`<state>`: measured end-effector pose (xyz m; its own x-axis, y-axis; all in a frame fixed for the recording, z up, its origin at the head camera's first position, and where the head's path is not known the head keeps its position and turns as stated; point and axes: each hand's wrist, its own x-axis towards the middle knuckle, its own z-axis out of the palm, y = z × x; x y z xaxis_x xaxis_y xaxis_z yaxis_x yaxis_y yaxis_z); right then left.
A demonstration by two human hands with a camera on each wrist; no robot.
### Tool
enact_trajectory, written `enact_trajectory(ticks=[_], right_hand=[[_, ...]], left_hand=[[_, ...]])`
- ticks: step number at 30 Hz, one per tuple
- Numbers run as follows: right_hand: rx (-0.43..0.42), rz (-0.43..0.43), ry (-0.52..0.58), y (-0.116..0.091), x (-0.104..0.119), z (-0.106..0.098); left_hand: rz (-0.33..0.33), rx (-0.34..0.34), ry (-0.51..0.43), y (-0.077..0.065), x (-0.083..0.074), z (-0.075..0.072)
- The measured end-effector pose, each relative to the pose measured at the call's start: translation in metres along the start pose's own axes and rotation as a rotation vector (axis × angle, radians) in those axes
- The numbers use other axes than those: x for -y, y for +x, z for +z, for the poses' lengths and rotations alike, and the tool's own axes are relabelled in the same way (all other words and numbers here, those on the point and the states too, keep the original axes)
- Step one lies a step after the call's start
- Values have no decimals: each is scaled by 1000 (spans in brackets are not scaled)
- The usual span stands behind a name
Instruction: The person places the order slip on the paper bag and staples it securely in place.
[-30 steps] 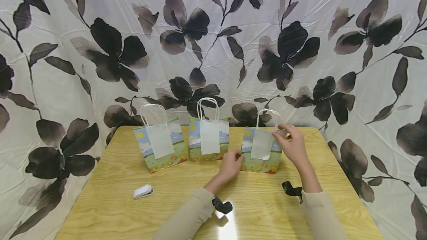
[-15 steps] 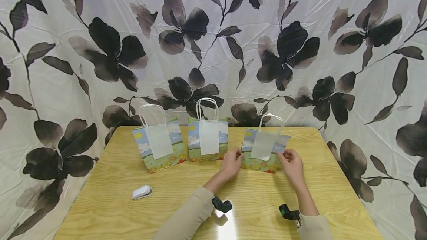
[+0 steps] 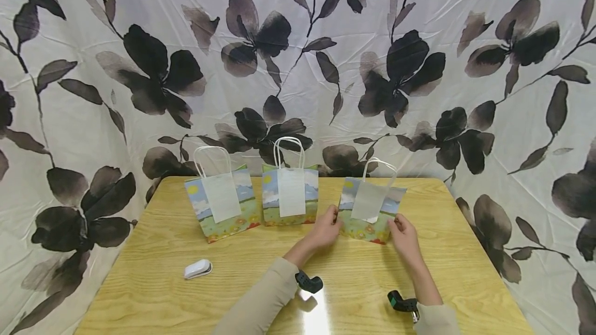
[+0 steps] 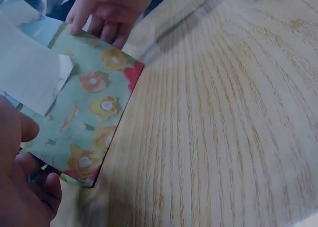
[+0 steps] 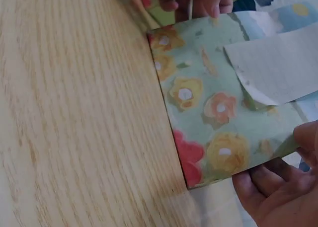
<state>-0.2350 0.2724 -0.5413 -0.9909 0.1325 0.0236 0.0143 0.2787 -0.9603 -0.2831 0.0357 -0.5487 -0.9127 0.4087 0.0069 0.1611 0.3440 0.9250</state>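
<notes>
A paper gift bag [image 3: 370, 229] stands on the table at the right of the head view, printed with flowers, hills and sky. Its white twisted handle [image 3: 379, 161] leans right, and a white paper sheet [image 3: 368, 201] covers part of its front, a lower corner curling up. My left hand [image 3: 326, 229] grips the bag's left side, thumb toward the front and fingers bent behind the edge. On the opposite side, my right hand [image 3: 404, 237] pinches the edge; the right wrist view shows the thumb in front and the right-hand fingers [image 5: 258, 187] underneath.
Two matching gift bags, a middle one [image 3: 291, 218] and a left one [image 3: 233, 226], stand in a row to the left, each with a white sheet in front. A small white stapler-like object [image 3: 198, 269] lies front left. Behind the table [image 3: 251, 293] hangs a floral cloth [image 3: 326, 87].
My right hand has come down from the bag's top right corner by the handle to its lower right side. The bag has shifted slightly right; my left hand stays at its left side.
</notes>
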Motion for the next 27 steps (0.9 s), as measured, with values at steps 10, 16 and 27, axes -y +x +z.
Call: enact_trajectory(ticks=[10, 16, 27], right_hand=[[110, 25, 167, 6, 2, -1], [110, 36, 200, 12, 2, -3], [109, 3, 116, 7, -5, -4]], left_hand=[[-41, 70, -162, 6, 3, -7], [35, 53, -202, 16, 12, -9], [-12, 45, -157, 18, 19, -3]])
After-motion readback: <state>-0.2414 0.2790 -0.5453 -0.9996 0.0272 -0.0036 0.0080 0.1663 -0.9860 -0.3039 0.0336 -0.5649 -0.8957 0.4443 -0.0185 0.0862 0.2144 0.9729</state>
